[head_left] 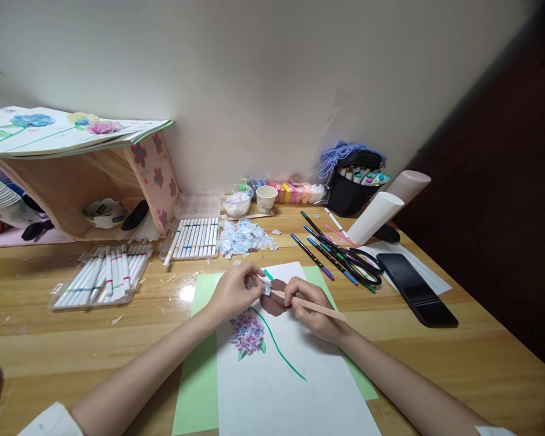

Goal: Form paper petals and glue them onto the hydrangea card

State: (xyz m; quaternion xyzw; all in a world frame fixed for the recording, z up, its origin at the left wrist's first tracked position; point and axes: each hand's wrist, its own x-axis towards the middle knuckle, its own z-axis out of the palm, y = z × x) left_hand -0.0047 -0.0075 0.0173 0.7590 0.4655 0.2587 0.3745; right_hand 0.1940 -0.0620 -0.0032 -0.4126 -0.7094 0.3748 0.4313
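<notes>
My left hand (236, 292) pinches a small crumpled scrap of pale blue paper (266, 289) between thumb and fingers. My right hand (311, 306) is closed round a thin wooden stick (320, 309) whose tip points at the scrap. Both hands hover over a white sheet (290, 375) lying on green paper (197, 387). On the sheet are a purple paper flower (247, 333), a green drawn stem (281, 351) and a brown patch (275, 300) under the scrap.
A heap of blue paper scraps (243, 237) lies behind the sheet. Trays of markers (195, 237) (104, 275) sit left, coloured pens and scissors (345, 254) right, with a black phone (415, 287), white rolls (376, 215), a paper cup (266, 197), a bowl (236, 203) and a wooden box (72, 188).
</notes>
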